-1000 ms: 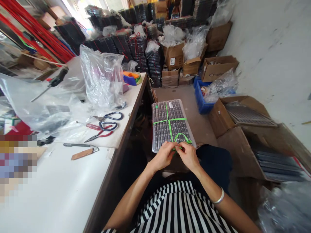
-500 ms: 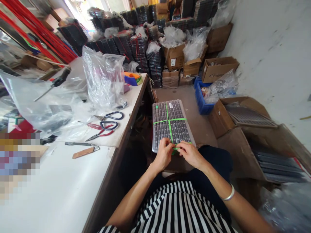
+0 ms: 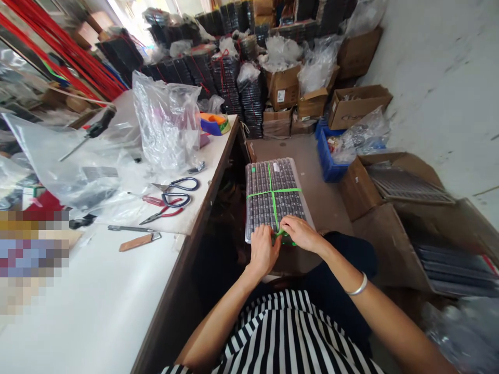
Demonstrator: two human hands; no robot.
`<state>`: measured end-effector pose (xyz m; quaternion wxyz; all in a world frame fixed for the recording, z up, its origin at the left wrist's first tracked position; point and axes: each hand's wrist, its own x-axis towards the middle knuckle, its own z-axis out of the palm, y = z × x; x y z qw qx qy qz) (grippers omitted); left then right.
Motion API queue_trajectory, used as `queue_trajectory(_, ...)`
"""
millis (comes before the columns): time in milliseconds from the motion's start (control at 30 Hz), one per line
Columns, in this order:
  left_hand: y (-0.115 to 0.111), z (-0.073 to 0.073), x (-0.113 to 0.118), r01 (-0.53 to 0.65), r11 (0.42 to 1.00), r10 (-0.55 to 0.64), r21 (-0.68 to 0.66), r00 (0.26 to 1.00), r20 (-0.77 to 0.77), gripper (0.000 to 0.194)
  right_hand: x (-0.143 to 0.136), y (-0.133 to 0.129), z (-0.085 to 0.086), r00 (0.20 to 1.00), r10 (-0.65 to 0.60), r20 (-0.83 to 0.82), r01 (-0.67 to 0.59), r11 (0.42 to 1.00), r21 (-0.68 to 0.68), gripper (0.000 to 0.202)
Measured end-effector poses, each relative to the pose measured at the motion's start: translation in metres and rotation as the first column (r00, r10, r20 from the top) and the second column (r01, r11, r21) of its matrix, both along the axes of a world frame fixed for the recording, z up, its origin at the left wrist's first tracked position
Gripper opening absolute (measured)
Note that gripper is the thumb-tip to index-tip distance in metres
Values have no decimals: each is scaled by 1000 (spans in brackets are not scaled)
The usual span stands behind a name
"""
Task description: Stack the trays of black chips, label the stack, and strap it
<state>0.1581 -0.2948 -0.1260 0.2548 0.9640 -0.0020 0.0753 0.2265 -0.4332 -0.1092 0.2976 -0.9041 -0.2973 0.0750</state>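
The stack of trays (image 3: 275, 195) rests on your lap, its near end right under your two hands and its far end reaching out over the floor beside the white table (image 3: 97, 301). Your left hand (image 3: 263, 252) lies on the near left corner with its fingers curled down over the edge, thumb toward the middle. Your right hand (image 3: 299, 234) sits just beside it on the near end, fingertips pinched together on the green strap (image 3: 273, 193) where it comes down the middle of the stack. The two hands nearly touch at the strap.

The stack is a flat, oblong bundle of clear plastic trays filled with rows of small dark parts. The bright green strap crosses it once lengthwise and once across, meeting near the centre. A small white label (image 3: 275, 167) sits near the far end.

On the table, the scissors (image 3: 177, 186) and red-handled pliers (image 3: 161, 213) lie well apart from you.
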Motion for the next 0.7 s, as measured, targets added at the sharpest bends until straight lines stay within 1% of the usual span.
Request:
queue_trajectory(100, -4, -6, -10, 28, 1000, -28, -3, 999, -17, 16, -3, 6, -6, 996, -78, 33, 78, 997, 12, 22)
queue_trajectory(167, -8, -13, -17, 44, 999, -44, -16, 999, -26, 17, -3, 11, -11, 988, -144, 55, 143, 989, 26, 25)
queue_trajectory(233, -9, -19, -22, 58, 997, -59, -44, 998, -28, 16, 2, 13, -12, 984, -170, 54, 168, 985, 49, 27)
queue_trajectory(300, -5, -20, -25, 67, 994, -69, -91, 997, -18, 16, 9, 8, -9, 990, -136, 22, 134, 988, 78, 26)
queue_trajectory(400, 3, -16, -27, 50, 978, -50, -204, 999, 8, 19, 19, -6, 2, 998, -12, -60, 19, 993, 118, 16)
queue_trajectory(467, 5, -13, -26, 27, 950, -26, -310, 1000, 9, 18, 22, -14, 7, 993, 44, -105, -30, 991, 132, 11)
queue_trajectory(533, 4, -12, -24, 1, 906, -10, -424, 1000, -19, 17, 21, -17, 8, 991, 49, -128, -32, 991, 131, 9)
queue_trajectory(633, 1, -16, -23, -52, 825, -3, -562, 995, -97, 20, 17, -12, 4, 992, 22, -127, -8, 993, 114, 8)
queue_trajectory(700, 0, -18, -25, -73, 783, -20, -618, 990, -142, 23, 12, -7, 5, 993, 33, -109, -21, 994, 106, 7)
